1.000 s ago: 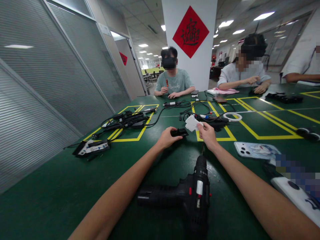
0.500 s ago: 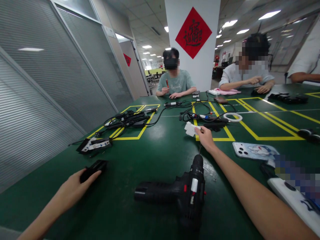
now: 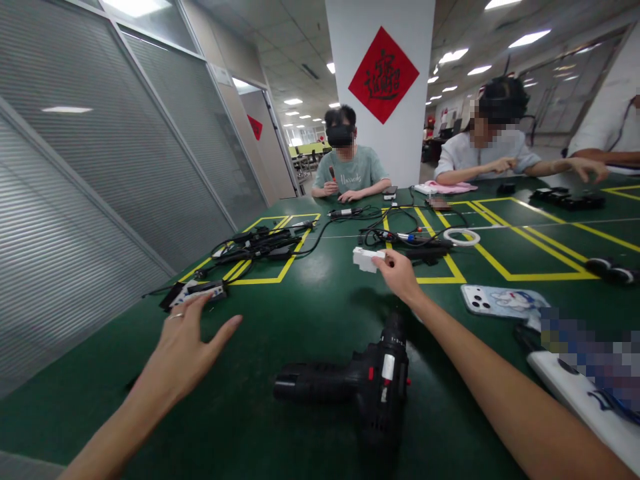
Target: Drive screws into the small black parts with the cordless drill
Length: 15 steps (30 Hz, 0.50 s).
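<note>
My right hand point(image 3: 400, 275) is stretched out over the green table point(image 3: 310, 313) and pinches a small white plastic part point(image 3: 367, 258) by its right end, held just above the surface. My left hand point(image 3: 187, 350) hovers over the table at the near left, fingers spread, holding nothing; a ring shows on one finger. Just beyond its fingertips lies a black and white device point(image 3: 193, 292). A black cordless drill point(image 3: 365, 390) lies on its side between my forearms, chuck pointing away from me.
A phone in a pale case point(image 3: 503, 300) lies right of my right arm. A tangle of black cables and tools point(image 3: 260, 243) fills a yellow-taped box at the far left, and a white tape ring point(image 3: 463, 236) lies further right. Three people sit at the far side.
My left hand carried a small black part to the near left, then let it go and now hangs open. My right hand moved the white part slightly left.
</note>
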Tool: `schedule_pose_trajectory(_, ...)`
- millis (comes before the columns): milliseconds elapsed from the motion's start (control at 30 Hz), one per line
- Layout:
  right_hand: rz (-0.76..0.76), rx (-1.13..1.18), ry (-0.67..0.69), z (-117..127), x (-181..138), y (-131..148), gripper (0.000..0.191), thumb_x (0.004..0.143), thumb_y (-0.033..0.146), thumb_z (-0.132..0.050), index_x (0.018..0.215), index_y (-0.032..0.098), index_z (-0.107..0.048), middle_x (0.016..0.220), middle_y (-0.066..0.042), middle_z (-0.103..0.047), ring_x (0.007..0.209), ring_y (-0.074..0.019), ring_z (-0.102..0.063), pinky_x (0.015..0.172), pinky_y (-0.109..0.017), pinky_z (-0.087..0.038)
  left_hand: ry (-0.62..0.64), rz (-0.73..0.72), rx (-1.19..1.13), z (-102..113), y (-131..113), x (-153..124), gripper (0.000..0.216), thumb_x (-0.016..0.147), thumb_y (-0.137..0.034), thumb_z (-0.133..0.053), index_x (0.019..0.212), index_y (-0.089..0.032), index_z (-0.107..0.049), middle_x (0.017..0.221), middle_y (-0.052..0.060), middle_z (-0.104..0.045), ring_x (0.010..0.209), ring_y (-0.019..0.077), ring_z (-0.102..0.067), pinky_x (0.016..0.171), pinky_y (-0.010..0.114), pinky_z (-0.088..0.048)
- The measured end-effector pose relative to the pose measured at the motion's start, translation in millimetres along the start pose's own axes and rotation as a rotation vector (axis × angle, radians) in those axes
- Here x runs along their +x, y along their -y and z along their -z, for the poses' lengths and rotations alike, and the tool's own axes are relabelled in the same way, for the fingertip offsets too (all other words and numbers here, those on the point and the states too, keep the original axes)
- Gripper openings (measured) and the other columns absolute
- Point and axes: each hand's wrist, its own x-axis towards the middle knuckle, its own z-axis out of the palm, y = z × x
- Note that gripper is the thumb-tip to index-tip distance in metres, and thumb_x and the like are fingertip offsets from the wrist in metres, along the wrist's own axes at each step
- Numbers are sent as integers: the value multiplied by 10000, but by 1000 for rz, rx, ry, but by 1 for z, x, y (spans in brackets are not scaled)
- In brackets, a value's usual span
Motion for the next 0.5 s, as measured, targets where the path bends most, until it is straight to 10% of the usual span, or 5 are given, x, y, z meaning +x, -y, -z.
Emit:
schedule_pose_trajectory(133, 180, 23, 280, -18, -18, 51, 245, 821, 387, -552, 885, 172, -649, 608, 32, -502, 564, -106, -423, 557, -231, -291, -33, -376, -147, 11, -99, 22, 711, 783, -548, -513, 1359, -183, -309, 1390, 121, -392, 1288, 267, -373, 1078, 393, -293)
schedule_pose_trajectory(267, 277, 77, 448, -33, -35, 78, 187, 813, 344, -577, 864, 174, -636, 597, 45, -480, 544, -89, -391, 544, -226, -271, 290, -586, -66, 0, -157, 44, 378, 791, -431, -542, 1099, -213, -532, 1023, 109, -647, 965, 277, -611, 807, 356, -456)
schedule_pose_trajectory(500, 82, 101, 118, -3, -10, 34, 375, 856, 469, -466, 860, 146, -656, 590, 18, -506, 538, -108, -391, 542, -235, -293, 326, -451, -28, 5, -116, 58, 396, 852, -539, -392, 956, -183, -530, 834, 122, -654, 765, 280, -629, 617, 334, -416)
